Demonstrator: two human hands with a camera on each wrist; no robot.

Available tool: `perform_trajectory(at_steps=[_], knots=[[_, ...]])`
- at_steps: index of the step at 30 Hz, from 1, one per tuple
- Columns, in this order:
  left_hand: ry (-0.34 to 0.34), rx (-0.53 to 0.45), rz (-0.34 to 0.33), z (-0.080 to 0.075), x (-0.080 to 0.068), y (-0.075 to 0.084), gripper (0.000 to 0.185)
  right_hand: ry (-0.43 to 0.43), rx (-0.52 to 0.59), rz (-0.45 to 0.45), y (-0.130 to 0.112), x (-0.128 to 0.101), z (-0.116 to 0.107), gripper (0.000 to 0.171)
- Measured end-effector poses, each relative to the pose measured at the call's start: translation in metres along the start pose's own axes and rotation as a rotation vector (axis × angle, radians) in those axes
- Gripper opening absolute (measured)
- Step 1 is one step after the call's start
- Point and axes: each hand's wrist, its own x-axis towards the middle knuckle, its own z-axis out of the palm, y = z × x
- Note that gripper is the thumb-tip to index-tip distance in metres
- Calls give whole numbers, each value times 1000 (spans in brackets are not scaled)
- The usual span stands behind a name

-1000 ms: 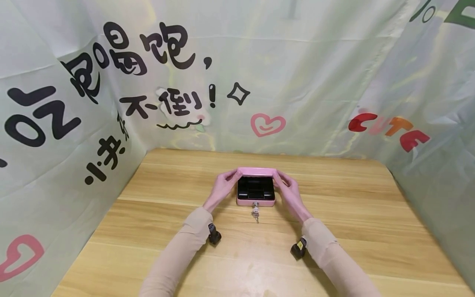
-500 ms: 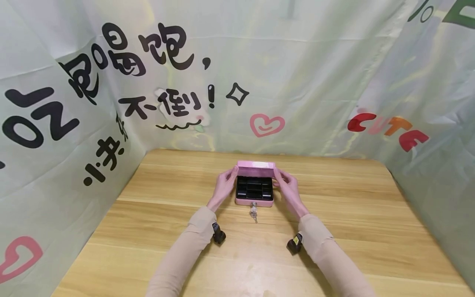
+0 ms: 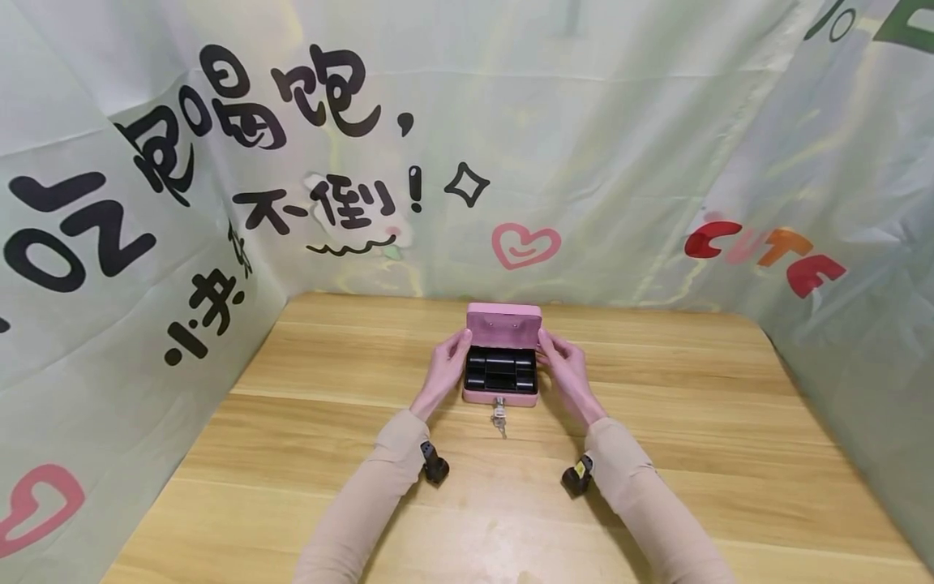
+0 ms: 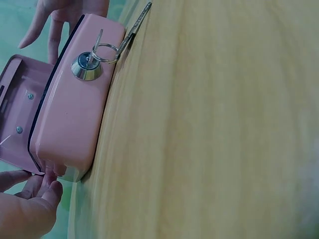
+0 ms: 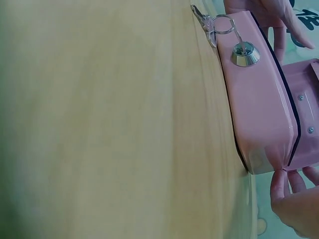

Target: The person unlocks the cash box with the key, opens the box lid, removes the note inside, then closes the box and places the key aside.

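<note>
A pink cash box point(image 3: 477, 398) stands on the wooden table with its lid point(image 3: 503, 327) raised about upright. Inside sits a black tray point(image 3: 500, 388) divided into compartments. The lock point(image 4: 86, 68) at the front holds a key, and more keys point(image 3: 500, 423) hang from its ring. My left hand point(image 3: 447, 363) is at the left side by the hinge, its thumb touching the lid's edge. At the opposite side my right hand point(image 3: 569, 371) touches the lid's edge likewise. Both wrist views show the far hand's fingers fairly straight and spread beside the box.
The wooden table point(image 3: 657, 454) extends around the box. Behind and at both sides hangs a pale printed cloth point(image 3: 620, 162) with lettering and hearts. A small black camera is strapped to each wrist, over the beige sleeves point(image 3: 365, 503).
The lid has swung up and back from partly raised to about upright, showing its inner face and more of the tray. Both hands stay beside it; the wrists have drawn slightly inward.
</note>
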Motion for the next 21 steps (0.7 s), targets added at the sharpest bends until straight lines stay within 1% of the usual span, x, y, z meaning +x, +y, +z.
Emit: perform_trajectory(at_steps=[7, 10, 14, 18, 21], knots=[[0, -16, -31, 0, -2, 0, 57, -13, 5, -8, 1, 1, 0, 56], [-11, -15, -28, -1, -3, -1, 56, -20, 2, -8, 1, 0, 0, 56], [-30, -41, -21, -1, -5, -3, 55, -31, 15, -13, 1, -2, -1, 53], [-90, -68, -30, -3, -7, -4, 60, -32, 33, -7, 0, -5, -2, 53], [-155, -84, -22, -5, -8, -6, 64, -22, 3, 3, -1, -8, -2, 54]])
